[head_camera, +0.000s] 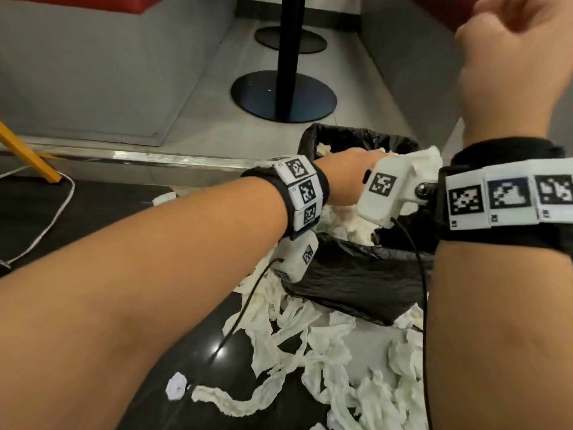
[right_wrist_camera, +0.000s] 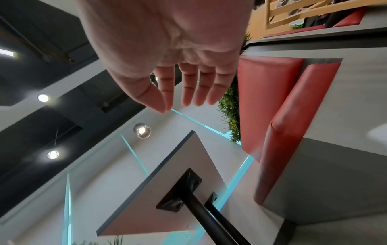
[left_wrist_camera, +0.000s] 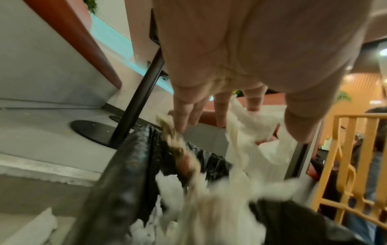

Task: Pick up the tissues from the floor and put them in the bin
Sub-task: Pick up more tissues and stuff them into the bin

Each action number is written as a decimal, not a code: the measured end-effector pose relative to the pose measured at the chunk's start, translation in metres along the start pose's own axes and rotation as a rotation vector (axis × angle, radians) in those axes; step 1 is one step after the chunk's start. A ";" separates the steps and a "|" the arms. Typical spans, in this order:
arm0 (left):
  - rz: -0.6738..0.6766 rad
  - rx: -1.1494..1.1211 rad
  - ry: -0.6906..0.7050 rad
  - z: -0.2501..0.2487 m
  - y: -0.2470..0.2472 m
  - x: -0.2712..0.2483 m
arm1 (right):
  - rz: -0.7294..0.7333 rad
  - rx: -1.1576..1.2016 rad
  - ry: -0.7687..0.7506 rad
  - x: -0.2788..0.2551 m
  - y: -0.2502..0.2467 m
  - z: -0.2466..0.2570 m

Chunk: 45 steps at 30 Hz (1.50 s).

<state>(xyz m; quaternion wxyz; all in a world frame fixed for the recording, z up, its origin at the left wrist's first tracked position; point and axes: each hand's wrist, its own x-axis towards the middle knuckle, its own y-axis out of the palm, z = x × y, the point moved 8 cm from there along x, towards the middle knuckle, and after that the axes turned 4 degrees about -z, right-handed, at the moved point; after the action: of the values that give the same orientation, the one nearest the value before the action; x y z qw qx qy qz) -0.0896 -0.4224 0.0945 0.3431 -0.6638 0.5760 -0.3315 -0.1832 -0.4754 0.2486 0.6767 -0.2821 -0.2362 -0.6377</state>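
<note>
Left hand [left_wrist_camera: 240,58] over the bin [head_camera: 356,274], grip slack, fingers spread, tissue [left_wrist_camera: 261,132] draped off them above the mouth. Right hand [right_wrist_camera: 178,49] raised clear, loosely open, empty. Remaining tissues [head_camera: 325,352] strewn on the floor [head_camera: 93,206] just before the bin, seemingly nearer the left.

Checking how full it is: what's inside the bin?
White tissues pile up to the bin rim, with the left hand over them. Anything beneath them is covered.

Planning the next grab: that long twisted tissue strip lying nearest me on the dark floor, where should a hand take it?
Judging by its shape, pinch the long strip near its middle, from straight above. It lies flat and thin on the floor, so a mid-length pinch should lift both ends together. The right hand looks free.
</note>
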 end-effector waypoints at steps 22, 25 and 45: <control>0.292 0.400 -0.716 0.351 0.076 -0.276 | 0.952 -0.241 0.026 -0.238 0.207 -0.018; 0.290 0.251 -0.831 0.366 0.118 -0.295 | 1.109 -0.321 0.055 -0.280 0.215 -0.041; 0.080 -0.008 -0.692 0.321 0.094 -0.390 | 1.696 -0.906 0.029 -0.481 0.242 -0.166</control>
<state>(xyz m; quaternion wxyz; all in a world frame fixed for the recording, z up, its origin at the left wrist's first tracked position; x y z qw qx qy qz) 0.0821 -0.0215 -0.1768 0.5284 -0.7151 0.4522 -0.0710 0.0153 -0.2313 -0.2188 0.7424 -0.5858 0.3237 0.0299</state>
